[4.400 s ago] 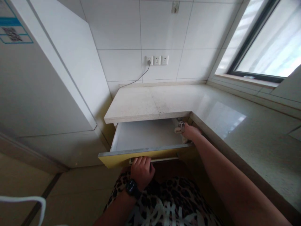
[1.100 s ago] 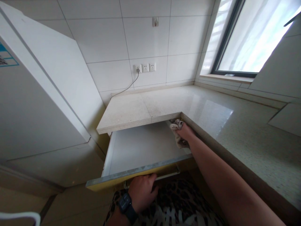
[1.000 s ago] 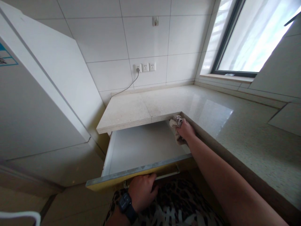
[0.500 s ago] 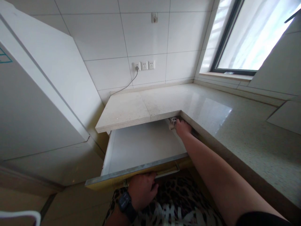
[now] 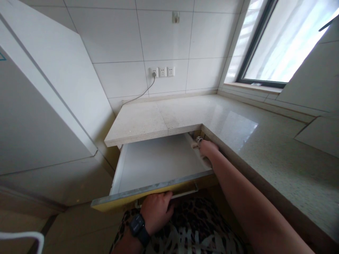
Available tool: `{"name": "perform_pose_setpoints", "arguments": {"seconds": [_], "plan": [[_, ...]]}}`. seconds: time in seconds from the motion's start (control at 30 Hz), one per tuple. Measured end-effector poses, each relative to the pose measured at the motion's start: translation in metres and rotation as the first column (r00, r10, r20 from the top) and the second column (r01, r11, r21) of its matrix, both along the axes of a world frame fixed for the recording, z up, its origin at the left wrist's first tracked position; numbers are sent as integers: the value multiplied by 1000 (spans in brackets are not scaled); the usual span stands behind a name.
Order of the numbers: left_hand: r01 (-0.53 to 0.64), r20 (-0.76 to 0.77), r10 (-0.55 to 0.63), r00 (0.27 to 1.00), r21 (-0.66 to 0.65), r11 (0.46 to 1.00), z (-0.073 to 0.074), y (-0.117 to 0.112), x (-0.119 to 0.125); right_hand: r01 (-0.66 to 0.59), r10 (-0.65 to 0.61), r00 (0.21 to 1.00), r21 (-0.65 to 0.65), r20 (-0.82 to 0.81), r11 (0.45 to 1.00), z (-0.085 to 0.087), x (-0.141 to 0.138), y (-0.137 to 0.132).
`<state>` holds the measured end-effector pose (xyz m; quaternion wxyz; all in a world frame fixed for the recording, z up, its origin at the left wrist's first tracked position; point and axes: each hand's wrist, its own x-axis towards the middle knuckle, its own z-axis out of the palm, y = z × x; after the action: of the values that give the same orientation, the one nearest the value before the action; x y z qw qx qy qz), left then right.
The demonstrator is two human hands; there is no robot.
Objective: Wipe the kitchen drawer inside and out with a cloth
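A drawer (image 5: 159,160) with a white inside and a yellow front is pulled out from under the countertop. My left hand (image 5: 156,211), with a black watch on the wrist, is curled over the drawer's metal handle (image 5: 185,193). At the drawer's right side wall, my right hand (image 5: 208,148) is closed on a crumpled cloth (image 5: 196,143), pale with a dark pattern. The cloth lies against the top of that wall, and part of it is hidden behind my fingers.
The pale stone countertop (image 5: 185,113) turns a corner close above my right hand and runs along my right forearm. A tall white cabinet-like unit (image 5: 66,88) stands at the left. A cord (image 5: 140,96) runs from a wall socket to the counter's back.
My right hand has come slightly nearer along the drawer's right wall with the cloth. My left hand stays on the handle, and the view has shifted a little.
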<state>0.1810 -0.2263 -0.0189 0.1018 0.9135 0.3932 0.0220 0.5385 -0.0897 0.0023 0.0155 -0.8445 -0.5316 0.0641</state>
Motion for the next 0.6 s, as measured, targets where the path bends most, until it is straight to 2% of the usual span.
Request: {"name": "perform_pose_setpoints", "arguments": {"seconds": [0.27,0.43,0.6], "plan": [[-11,-8,11,1000,4,1000,0,0,2,-10,7,998,-57,-61,998,-2,7,-15],[-10,-30,11,999,16,1000,2,-1,3,13,-15,998,-31,-64,999,-8,8,-11],[-4,-37,5,999,35,999,-1,0,2,-13,14,999,20,-50,1000,-13,10,1]]}}
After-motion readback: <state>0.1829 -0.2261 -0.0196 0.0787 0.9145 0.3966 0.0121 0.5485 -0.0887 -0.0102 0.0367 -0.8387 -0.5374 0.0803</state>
